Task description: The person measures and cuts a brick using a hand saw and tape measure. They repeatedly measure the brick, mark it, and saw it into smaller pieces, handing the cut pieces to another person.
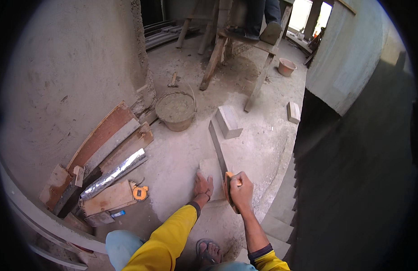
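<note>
My right hand [242,192] is closed around the orange handle of a handsaw [217,144]. Its long grey blade points forward, away from me. To the left of the saw, my left hand [202,185] lies with its fingers stretched out on a pale grey block [210,166] on the floor. Much of that block is hidden by my hand and forearm. Beyond it, close to the right of the blade, stands another pale lightweight block [228,121]. I cannot tell whether the saw's teeth touch the near block.
A bucket of wet mortar [176,109] stands ahead on the left. Wooden boards [105,135], a foil-wrapped length [114,174] and an orange tape measure [140,193] lie left. A small block [293,112] is near the right-hand floor edge, beside steps. Someone stands on a wooden trestle [245,40].
</note>
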Action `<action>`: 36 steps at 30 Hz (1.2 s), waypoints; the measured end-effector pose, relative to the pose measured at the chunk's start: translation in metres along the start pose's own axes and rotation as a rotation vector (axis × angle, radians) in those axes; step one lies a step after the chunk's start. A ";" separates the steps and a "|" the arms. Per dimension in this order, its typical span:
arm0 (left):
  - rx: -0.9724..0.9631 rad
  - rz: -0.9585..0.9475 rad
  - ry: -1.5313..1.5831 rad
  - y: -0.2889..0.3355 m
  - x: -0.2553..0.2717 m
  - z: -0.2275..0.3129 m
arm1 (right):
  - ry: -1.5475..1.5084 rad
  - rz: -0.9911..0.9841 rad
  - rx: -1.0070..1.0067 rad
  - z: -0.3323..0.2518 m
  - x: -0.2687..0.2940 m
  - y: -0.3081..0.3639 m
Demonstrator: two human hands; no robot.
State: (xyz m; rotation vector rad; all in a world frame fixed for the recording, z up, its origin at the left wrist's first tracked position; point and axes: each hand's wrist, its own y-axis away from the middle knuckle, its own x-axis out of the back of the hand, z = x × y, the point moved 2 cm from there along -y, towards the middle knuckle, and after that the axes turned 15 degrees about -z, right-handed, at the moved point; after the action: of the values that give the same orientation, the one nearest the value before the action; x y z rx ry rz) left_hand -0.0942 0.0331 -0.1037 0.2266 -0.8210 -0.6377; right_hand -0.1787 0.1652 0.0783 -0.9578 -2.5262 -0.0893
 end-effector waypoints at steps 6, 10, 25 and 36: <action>-0.055 -0.012 -0.100 -0.011 0.002 0.009 | 0.028 0.332 -0.025 0.063 0.061 0.116; -0.217 0.146 -0.253 -0.052 0.034 0.043 | 0.436 0.248 0.064 0.123 0.077 0.098; 0.229 0.034 -0.117 -0.241 -0.045 0.269 | 0.975 -0.224 -0.079 0.242 0.047 0.009; 0.278 -0.030 0.376 -0.303 0.004 0.253 | 0.863 -0.319 -0.194 0.241 0.053 0.000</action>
State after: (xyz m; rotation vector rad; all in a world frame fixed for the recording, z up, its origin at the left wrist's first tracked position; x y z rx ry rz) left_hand -0.4123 -0.1964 -0.0602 0.5939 -0.5405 -0.4871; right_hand -0.3043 0.2484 -0.1171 -0.4171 -1.8400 -0.6934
